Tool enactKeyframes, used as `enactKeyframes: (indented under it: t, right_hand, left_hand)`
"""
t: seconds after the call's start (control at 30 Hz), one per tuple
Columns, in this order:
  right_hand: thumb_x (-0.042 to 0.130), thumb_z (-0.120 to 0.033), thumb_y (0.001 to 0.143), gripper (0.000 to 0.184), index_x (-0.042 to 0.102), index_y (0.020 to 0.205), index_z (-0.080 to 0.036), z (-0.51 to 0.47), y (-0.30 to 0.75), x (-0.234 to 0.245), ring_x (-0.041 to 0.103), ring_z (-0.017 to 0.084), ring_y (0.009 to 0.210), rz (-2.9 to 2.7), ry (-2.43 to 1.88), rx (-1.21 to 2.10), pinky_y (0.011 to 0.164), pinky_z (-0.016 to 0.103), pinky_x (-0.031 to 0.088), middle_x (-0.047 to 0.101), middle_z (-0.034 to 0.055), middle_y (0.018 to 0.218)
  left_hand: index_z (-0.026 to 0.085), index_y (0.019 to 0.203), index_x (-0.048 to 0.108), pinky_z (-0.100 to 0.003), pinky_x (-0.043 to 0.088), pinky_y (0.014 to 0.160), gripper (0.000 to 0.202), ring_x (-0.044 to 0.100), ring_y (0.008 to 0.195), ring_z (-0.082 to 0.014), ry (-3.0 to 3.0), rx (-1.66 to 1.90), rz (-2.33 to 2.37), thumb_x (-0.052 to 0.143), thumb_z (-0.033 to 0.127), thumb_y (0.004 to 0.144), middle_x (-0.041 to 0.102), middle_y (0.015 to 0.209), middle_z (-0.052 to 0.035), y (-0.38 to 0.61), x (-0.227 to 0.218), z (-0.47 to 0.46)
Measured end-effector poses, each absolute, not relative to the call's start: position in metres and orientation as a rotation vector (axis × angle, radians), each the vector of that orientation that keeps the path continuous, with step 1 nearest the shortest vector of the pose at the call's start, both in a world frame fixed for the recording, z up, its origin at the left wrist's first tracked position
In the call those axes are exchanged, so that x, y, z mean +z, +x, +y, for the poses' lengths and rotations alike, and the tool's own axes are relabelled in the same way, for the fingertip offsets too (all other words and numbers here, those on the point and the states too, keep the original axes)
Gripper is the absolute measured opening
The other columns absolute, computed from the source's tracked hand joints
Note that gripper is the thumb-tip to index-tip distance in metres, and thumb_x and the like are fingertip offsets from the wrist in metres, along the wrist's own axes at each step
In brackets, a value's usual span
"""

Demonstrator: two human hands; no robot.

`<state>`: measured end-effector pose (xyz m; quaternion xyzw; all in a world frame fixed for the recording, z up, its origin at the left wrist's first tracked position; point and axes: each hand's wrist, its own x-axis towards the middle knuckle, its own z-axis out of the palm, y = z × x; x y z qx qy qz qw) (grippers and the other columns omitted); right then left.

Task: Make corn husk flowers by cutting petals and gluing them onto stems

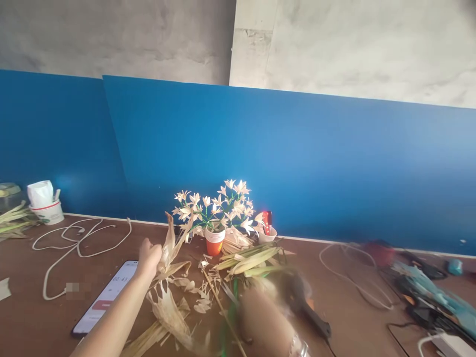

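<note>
My left hand is closed in a fist, with a dry corn husk rising from its fingers. Lower on the table, my right hand is smeared by motion, so its fingers cannot be made out. Just right of it lies a blurred black corded tool that looks like a glue gun. Green-tinged husk strips lie beyond the right hand. Pale husk scraps and a thin stick are between the hands. White husk-like flowers on green stems stand in an orange-and-white paper cup.
A phone showing a timer lies beneath my left forearm. White cables curl at the left, near a white tub. A small cup holds a red-handled item. Assorted clutter covers the right side. A blue partition borders the back.
</note>
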<state>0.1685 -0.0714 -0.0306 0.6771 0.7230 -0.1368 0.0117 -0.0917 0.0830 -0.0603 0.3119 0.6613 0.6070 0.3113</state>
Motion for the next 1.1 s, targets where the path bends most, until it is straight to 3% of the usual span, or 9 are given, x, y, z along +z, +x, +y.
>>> enactKeyframes:
  t: [0.07,0.17,0.23,0.3,0.47,0.57,0.7,0.87,1.1]
  right_hand:
    - [0.061,-0.003,0.064,0.015,0.073,0.064,-0.011,-0.068,0.173,-0.027,0.068,0.024,0.074,2.219,2.172,-0.383,0.068,0.028,0.049,0.071,0.0141,0.069]
    - [0.054,-0.006,0.071,0.022,0.074,0.072,-0.015,-0.055,0.192,-0.019,0.067,0.023,0.074,2.145,2.343,-0.291,0.064,0.027,0.046,0.072,0.0121,0.074]
    - [0.043,-0.004,0.077,0.033,0.073,0.083,-0.016,-0.044,0.209,-0.017,0.066,0.023,0.08,2.09,2.483,-0.195,0.066,0.028,0.044,0.072,0.0122,0.085]
    - [0.043,0.0,0.074,0.038,0.072,0.091,-0.016,-0.033,0.224,-0.019,0.065,0.022,0.088,2.072,2.555,-0.151,0.069,0.026,0.043,0.072,0.0118,0.096]
    - [0.047,-0.001,0.073,0.031,0.072,0.087,-0.014,-0.023,0.24,-0.033,0.063,0.023,0.094,2.149,2.585,-0.137,0.072,0.026,0.041,0.071,0.012,0.098]
    - [0.045,-0.003,0.076,0.03,0.071,0.085,-0.015,-0.027,0.242,-0.027,0.063,0.023,0.092,2.22,2.606,-0.141,0.072,0.026,0.042,0.072,0.0098,0.092]
    - [0.043,-0.014,0.086,0.028,0.068,0.097,-0.02,-0.035,0.231,-0.004,0.061,0.019,0.095,2.454,2.638,-0.137,0.079,0.025,0.043,0.07,0.005,0.1]
    - [0.053,-0.019,0.08,0.017,0.07,0.084,-0.019,-0.049,0.195,0.019,0.061,0.019,0.076,2.861,2.665,-0.49,0.069,0.026,0.044,0.07,0.0042,0.084]
    - [0.057,-0.028,0.076,0.022,0.065,0.06,-0.016,-0.06,0.176,0.028,0.045,0.011,0.05,2.491,2.694,-1.427,0.048,0.022,0.033,0.057,-0.0012,0.054]
  left_hand:
    - [0.012,0.121,0.05,-0.051,0.03,0.109,0.061,0.037,0.133,-0.0372,0.903,1.653,1.748,0.054,0.009,0.06,0.047,0.134,-0.0214,-0.086,-0.057,0.073]
    - [0.019,0.127,0.046,-0.042,0.031,0.111,0.056,0.04,0.133,-0.0265,1.066,1.803,1.682,0.051,0.013,0.071,0.043,0.14,-0.0129,-0.07,-0.048,0.048]
    - [0.02,0.121,0.05,-0.043,0.037,0.107,0.045,0.047,0.125,-0.0263,1.385,2.112,1.505,0.052,0.016,0.076,0.051,0.129,-0.0115,-0.056,-0.042,0.028]
    - [0.021,0.116,0.053,-0.042,0.043,0.1,0.037,0.054,0.115,-0.0245,1.677,2.186,1.261,0.052,0.016,0.079,0.058,0.116,-0.0089,-0.04,-0.037,0.009]
    - [0.022,0.095,0.064,-0.037,0.05,0.085,0.019,0.062,0.093,-0.0242,1.867,1.844,1.041,0.053,0.016,0.08,0.065,0.093,-0.0074,-0.003,-0.031,-0.019]
    - [0.022,0.091,0.064,-0.035,0.05,0.081,0.016,0.063,0.088,-0.0244,1.751,1.603,1.036,0.053,0.02,0.08,0.066,0.091,-0.008,0.012,-0.031,-0.021]
    - [0.02,0.091,0.065,-0.036,0.048,0.082,0.019,0.062,0.088,-0.0249,1.602,1.293,1.076,0.061,0.031,0.076,0.068,0.092,-0.0086,0.028,-0.025,-0.02]
    - [0.017,0.094,0.064,-0.031,0.049,0.074,0.04,0.063,0.084,-0.0224,1.301,1.097,0.844,0.072,0.044,0.065,0.068,0.089,-0.0071,0.045,-0.007,-0.022]
    - [0.017,0.07,0.062,-0.026,0.046,0.06,0.03,0.06,0.063,-0.0169,1.135,1.088,0.964,0.074,0.043,0.062,0.064,0.064,-0.0012,0.037,0.005,-0.021]
